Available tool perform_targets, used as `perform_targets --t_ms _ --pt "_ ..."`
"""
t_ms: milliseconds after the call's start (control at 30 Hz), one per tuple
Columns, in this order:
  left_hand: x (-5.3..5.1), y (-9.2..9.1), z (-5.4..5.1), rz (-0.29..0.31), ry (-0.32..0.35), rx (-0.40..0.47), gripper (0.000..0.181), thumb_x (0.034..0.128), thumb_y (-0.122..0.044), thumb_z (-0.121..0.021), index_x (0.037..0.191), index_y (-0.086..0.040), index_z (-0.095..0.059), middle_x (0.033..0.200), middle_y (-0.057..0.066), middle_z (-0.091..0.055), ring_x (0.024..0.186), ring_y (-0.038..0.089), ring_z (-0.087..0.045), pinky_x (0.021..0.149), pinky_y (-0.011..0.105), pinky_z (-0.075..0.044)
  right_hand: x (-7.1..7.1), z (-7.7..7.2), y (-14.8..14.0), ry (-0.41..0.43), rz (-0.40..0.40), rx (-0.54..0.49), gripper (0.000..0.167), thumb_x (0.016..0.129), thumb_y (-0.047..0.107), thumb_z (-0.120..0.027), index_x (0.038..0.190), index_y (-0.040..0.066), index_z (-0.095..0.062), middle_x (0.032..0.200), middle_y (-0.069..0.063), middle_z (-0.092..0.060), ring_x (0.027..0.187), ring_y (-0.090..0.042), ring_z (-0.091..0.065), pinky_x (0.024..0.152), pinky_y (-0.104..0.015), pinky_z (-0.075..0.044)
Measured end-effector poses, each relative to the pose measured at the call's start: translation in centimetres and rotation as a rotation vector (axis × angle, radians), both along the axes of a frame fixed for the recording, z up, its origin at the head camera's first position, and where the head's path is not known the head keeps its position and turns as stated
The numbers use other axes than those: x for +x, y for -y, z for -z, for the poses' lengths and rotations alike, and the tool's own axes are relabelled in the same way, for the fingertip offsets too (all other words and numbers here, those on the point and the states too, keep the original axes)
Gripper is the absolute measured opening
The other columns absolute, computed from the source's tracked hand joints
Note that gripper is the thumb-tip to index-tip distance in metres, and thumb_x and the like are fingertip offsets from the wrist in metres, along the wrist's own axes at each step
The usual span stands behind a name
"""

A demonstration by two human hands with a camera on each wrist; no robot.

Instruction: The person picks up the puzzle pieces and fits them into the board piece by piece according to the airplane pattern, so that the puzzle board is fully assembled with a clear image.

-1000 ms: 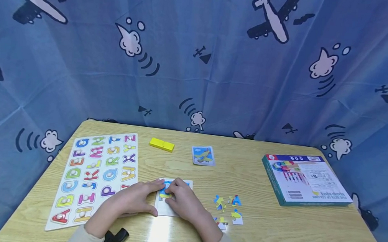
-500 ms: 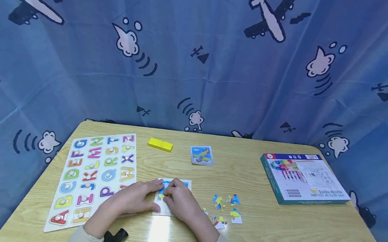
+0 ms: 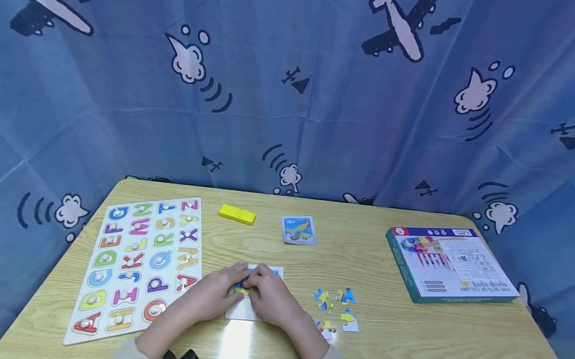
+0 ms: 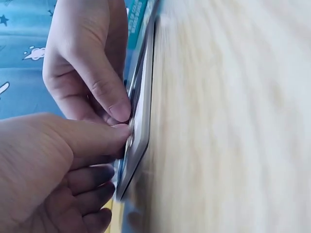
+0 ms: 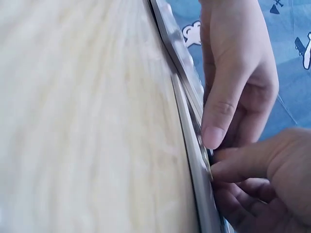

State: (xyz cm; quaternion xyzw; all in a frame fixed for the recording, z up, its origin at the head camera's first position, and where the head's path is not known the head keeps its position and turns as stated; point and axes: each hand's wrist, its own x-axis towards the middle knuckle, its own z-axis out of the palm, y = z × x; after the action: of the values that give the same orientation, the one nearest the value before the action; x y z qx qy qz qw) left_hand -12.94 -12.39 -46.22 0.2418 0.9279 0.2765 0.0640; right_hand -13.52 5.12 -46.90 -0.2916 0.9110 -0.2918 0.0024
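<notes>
On the puzzle board (image 3: 242,312), left hand (image 3: 215,293) and right hand (image 3: 273,299) rest bent fingers (image 3: 238,272); any pinch is hidden.

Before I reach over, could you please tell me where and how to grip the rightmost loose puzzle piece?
I'd probably pinch the puzzle piece by opposite edges, from above and its right: it lies flat on the table, with no other piece on that side.

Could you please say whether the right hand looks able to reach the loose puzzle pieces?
Probably yes; the loose puzzle pieces lie beside the right hand, with only bare tabletop showing between.
</notes>
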Motion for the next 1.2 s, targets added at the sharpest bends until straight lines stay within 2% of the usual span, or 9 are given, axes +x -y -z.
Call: perform_targets --t_ms 67,167,367,467,633,800,1000,1200 --pt "0.1 -0.1 0.3 -0.006 0.003 0.013 0.051 0.0903 -0.024 -0.065 0.136 -0.005 -0.052 0.146 0.012 -0.044 0.135 0.03 -0.041 0.107 0.048 -0.038 -0.1 -0.1 -0.2 0.019 -0.02 0.005 0.023 0.086 -0.006 -0.055 0.099 -0.001 -0.073 0.098 -0.004 -0.06 0.097 -0.016 -0.061 0.085 -0.025 -0.053" --pt "0.2 -0.3 0.5 -0.017 -0.008 0.023 0.051 0.0905 -0.026 -0.064 0.136 -0.007 -0.052 0.146 0.012 -0.044 0.135 0.031 -0.041 0.107 0.049 -0.038 -0.2 -0.4 -0.4 0.053 -0.042 0.026 0.027 0.086 -0.007 -0.052 0.103 -0.001 -0.072 0.101 -0.004 -0.059 0.101 -0.017 -0.06 0.09 -0.028 -0.052" --pt "0.2 -0.4 0.7 -0.023 -0.029 0.028 0.05 0.09 -0.026 -0.065 0.134 -0.005 -0.054 0.144 0.013 -0.046 0.134 0.029 -0.042 0.107 0.048 -0.038 -0.4 -1.0 -1.3 0.107 -0.09 0.019 0.027 0.089 -0.001 -0.053 0.112 0.002 -0.069 0.11 -0.004 -0.061 0.106 -0.016 -0.06 0.092 -0.03 -0.051" --pt "0.1 -0.4 0.7 -0.019 -0.017 0.031 0.05 0.0899 -0.025 -0.065 0.134 -0.003 -0.054 0.144 0.013 -0.045 0.135 0.029 -0.041 0.108 0.048 -0.037 -0.5 -1.5 -2.2 0.129 -0.09 0.0 0.027 0.091 0.003 -0.056 0.115 0.004 -0.067 0.113 -0.003 -0.064 0.105 -0.016 -0.06 0.09 -0.03 -0.052" --pt "0.0 -0.4 0.7 -0.027 0.009 0.031 0.051 0.0901 -0.026 -0.065 0.133 -0.003 -0.054 0.145 0.012 -0.043 0.137 0.028 -0.038 0.109 0.047 -0.036 -0.6 -2.5 -4.2 0.197 -0.04 -0.058 0.029 0.091 0.005 -0.06 0.12 0.006 -0.065 0.117 -0.005 -0.064 0.103 -0.019 -0.061 0.087 -0.034 -0.052" --pt "0.1 -0.4 0.8 -0.043 0.012 0.043 0.05 0.0892 -0.025 -0.066 0.132 -0.003 -0.055 0.145 0.013 -0.044 0.137 0.028 -0.038 0.11 0.046 -0.034 -0.5 -3.0 -7.2 0.196 0.017 -0.092 0.032 0.089 0.005 -0.063 0.121 0.006 -0.063 0.118 -0.004 -0.063 0.112 -0.024 -0.06 0.093 -0.043 -0.051" --pt "0.1 -0.5 0.9 -0.042 0.012 0.057 0.049 0.0895 -0.023 -0.066 0.133 -0.002 -0.054 0.145 0.013 -0.044 0.137 0.027 -0.038 0.111 0.046 -0.034 0.0 -3.2 -10.8 0.196 0.077 -0.091 0.037 0.087 0.006 -0.066 0.124 0.007 -0.062 0.123 -0.005 -0.061 0.115 -0.028 -0.058 0.094 -0.047 -0.05" --pt "0.0 -0.4 1.0 -0.029 0.003 0.057 0.049 0.0897 -0.023 -0.065 0.133 -0.002 -0.054 0.145 0.014 -0.044 0.137 0.029 -0.038 0.11 0.047 -0.035 0.3 -2.9 -13.6 0.212 0.089 -0.062 0.037 0.087 0.009 -0.066 0.124 0.008 -0.061 0.123 -0.003 -0.061 0.117 -0.028 -0.057 0.096 -0.049 -0.048"
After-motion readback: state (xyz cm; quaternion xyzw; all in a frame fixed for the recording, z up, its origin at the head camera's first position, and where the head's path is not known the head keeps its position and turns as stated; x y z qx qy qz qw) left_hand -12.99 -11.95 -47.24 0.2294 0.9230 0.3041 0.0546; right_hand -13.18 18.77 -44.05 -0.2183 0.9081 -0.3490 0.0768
